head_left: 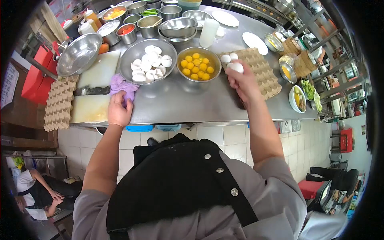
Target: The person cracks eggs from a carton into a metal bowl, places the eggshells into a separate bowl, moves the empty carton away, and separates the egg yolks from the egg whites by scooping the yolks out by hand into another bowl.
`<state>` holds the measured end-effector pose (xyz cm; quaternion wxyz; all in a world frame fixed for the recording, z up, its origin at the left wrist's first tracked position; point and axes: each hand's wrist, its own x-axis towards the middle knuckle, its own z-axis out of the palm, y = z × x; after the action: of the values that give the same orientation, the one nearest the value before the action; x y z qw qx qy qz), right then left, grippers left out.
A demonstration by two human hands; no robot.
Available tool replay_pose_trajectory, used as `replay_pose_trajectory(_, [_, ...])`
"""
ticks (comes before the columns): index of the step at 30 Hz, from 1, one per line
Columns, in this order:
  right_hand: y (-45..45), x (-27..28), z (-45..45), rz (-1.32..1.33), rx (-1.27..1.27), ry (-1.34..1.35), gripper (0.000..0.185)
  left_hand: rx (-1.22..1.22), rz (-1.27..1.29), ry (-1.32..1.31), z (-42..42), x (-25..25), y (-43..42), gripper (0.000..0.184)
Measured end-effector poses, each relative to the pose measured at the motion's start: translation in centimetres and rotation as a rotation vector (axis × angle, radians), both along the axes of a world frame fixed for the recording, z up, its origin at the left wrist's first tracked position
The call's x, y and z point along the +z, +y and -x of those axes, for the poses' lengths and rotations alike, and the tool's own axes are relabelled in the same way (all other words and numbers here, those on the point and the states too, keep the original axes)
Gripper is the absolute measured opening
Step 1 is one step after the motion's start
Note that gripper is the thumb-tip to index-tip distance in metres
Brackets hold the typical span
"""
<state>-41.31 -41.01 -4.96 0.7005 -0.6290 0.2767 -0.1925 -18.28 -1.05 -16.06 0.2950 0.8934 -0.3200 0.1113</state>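
Note:
My right hand (pixel 245 83) is closed around a white egg (pixel 237 67) above the near-left part of an egg tray (pixel 260 66). Two more white eggs (pixel 226 58) sit in that tray, just beyond the held one. Left of it stands a metal bowl (pixel 219 72) of cracked eggs, with many whole yolks (pixel 196 62) showing. A larger metal bowl (pixel 125 60) beside that one holds a pile of white eggshells (pixel 150 60). My left hand (pixel 119 110) grips a crumpled purple cloth (pixel 123 85) at the right edge of a cutting board (pixel 90 108); its fingertips are partly hidden.
A knife (pixel 93 91) lies across the board. An egg tray (pixel 59 106) and a tilted metal basin (pixel 80 54) are at the left. Metal containers (pixel 127 35), a white plastic jug (pixel 209 33) and white plates (pixel 255 43) stand farther back. At right is a white bowl (pixel 297 99).

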Motion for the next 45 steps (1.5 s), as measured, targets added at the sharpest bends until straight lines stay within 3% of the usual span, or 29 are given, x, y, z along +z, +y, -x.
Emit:
replay_pose_trajectory(3, [-0.9, 0.5, -5.5, 0.474, -0.02, 0.274, 0.054, 0.001, -0.01, 0.014, 0.1, 0.2, 0.0, 0.031])
replay_pose_trajectory(6, [-0.7, -0.6, -8.9, 0.741, 0.036, 0.279, 0.046, 0.001, 0.005, 0.01, 0.0, 0.2, -0.1, 0.031])
replay_pose_trajectory(12, [-1.0, -1.6, -11.4, 0.866, 0.164, 0.432, 0.055, -0.004, 0.008, 0.037, 0.0, 0.3, 0.3, 0.031])
replay_pose_trajectory(20, [-2.0, -2.9, -12.0, 0.762, 0.232, 0.417, 0.059, -0.034, 0.042, 0.013, -0.2, 0.1, 0.1, 0.029])
replay_pose_trajectory(28, [-0.9, -0.5, -11.6, 0.662, 0.266, 0.502, 0.07, -0.025, 0.026, 0.026, -0.1, 0.1, 0.1, 0.031])
replay_pose_trajectory(33, [-1.2, 0.0, -12.0, 0.703, 0.292, 0.566, 0.075, -0.018, 0.015, 0.025, -0.2, 0.1, 0.1, 0.03])
replay_pose_trajectory(39, [-1.9, 0.7, -12.5, 0.874, 0.277, 0.502, 0.068, -0.023, 0.022, 0.011, -0.2, 0.1, 0.1, 0.03])
replay_pose_trajectory(42, [-2.1, 3.4, -12.0, 1.016, 0.234, 0.365, 0.061, -0.027, 0.025, 0.009, -0.2, 0.1, 0.1, 0.03])
replay_pose_trajectory(45, [-0.3, 9.7, -11.2, 0.898, 0.215, 0.335, 0.054, -0.02, 0.019, 0.029, 0.0, 0.4, 0.1, 0.03])
